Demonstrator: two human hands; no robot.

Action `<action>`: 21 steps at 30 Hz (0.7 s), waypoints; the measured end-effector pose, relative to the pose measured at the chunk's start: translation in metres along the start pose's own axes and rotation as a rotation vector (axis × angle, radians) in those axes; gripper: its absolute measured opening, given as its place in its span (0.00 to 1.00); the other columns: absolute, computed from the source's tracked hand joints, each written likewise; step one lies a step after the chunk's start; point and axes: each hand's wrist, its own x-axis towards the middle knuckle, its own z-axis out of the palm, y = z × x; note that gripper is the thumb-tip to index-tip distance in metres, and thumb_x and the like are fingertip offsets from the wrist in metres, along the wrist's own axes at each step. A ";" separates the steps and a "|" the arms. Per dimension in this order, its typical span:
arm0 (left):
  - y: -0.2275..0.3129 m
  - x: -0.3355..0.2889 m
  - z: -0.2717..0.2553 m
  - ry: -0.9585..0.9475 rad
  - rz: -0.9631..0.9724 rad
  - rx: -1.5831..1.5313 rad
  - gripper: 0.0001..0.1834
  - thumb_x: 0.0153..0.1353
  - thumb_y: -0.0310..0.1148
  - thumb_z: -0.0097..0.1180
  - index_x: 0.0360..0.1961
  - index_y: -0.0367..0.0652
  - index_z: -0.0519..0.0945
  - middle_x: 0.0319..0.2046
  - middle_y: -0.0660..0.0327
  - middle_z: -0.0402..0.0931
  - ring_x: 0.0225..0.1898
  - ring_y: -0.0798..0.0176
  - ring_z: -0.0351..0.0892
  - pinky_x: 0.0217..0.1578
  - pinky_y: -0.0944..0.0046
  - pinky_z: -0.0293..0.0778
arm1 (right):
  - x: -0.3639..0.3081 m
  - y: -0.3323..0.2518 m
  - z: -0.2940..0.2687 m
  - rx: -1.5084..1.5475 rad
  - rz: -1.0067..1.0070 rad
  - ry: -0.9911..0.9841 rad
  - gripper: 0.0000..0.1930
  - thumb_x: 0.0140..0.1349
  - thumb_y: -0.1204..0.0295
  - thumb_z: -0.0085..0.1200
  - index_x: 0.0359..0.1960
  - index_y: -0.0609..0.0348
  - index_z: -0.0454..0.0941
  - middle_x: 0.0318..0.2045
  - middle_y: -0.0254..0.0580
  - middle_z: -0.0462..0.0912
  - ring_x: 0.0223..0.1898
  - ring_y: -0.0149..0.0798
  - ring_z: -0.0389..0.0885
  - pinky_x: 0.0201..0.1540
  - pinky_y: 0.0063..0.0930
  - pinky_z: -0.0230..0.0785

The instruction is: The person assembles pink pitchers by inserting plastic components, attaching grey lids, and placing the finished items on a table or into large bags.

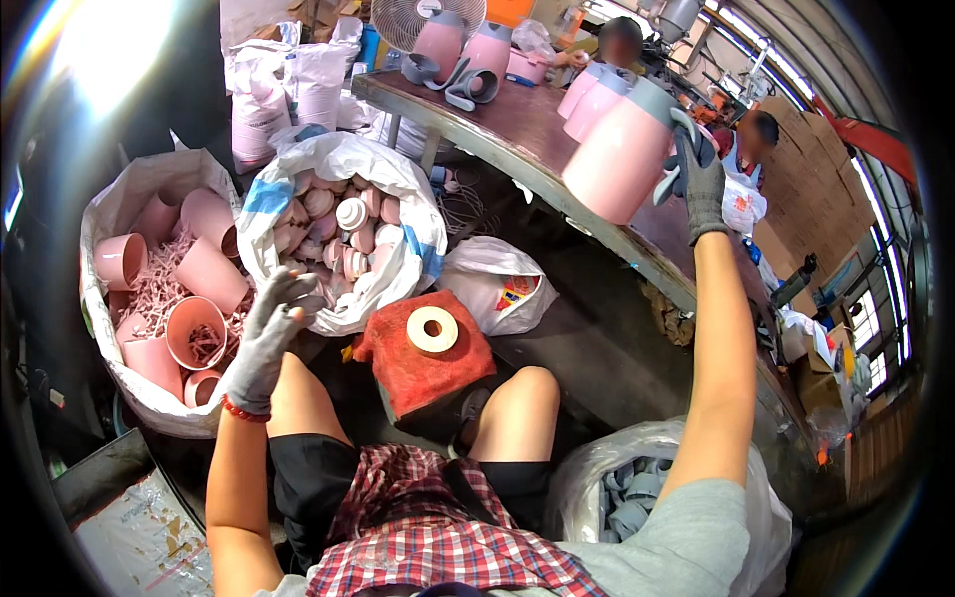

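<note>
My right hand (702,187), in a dark grey glove, grips the grey handle of a large pink jug (619,157) with a grey top. The jug is tilted at the near edge of the long table (527,134); whether its base touches the table I cannot tell. My left hand (264,343), in a light grey glove, is raised near the sacks with its fingers loosely bent and apart, holding nothing. Between my knees a white ring (432,329) lies on a red cloth (423,373) draped over a block-like stand.
At left, one sack (95,298) holds pink jug bodies and shavings; another sack (398,164) holds pink and white lids. A plastic bag (577,488) of grey parts sits by my right side. More jugs (438,45) and a fan stand beyond; two people are across the table.
</note>
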 end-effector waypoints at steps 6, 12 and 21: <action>0.032 -0.030 -0.059 0.254 -0.025 -0.005 0.25 0.67 0.36 0.46 0.62 0.39 0.61 0.55 0.51 0.70 0.49 0.60 0.76 0.49 0.63 0.74 | 0.037 0.067 0.035 -0.242 0.198 0.040 0.25 0.61 0.51 0.52 0.50 0.57 0.73 0.27 0.39 0.83 0.25 0.34 0.83 0.29 0.28 0.72; 0.050 -0.069 -0.115 0.411 -0.048 0.150 0.21 0.68 0.39 0.43 0.60 0.45 0.64 0.53 0.58 0.73 0.49 0.64 0.76 0.50 0.62 0.72 | 0.078 0.113 0.093 0.062 0.238 -0.009 0.32 0.58 0.52 0.54 0.58 0.61 0.62 0.38 0.47 0.80 0.27 0.38 0.82 0.33 0.32 0.73; 0.065 -0.209 -0.318 0.955 0.184 1.014 0.27 0.61 0.33 0.54 0.60 0.38 0.63 0.51 0.59 0.66 0.50 0.66 0.67 0.51 0.68 0.65 | 0.057 0.165 0.156 -0.296 0.134 -0.145 0.49 0.48 0.51 0.62 0.65 0.68 0.50 0.62 0.67 0.59 0.62 0.59 0.62 0.62 0.41 0.57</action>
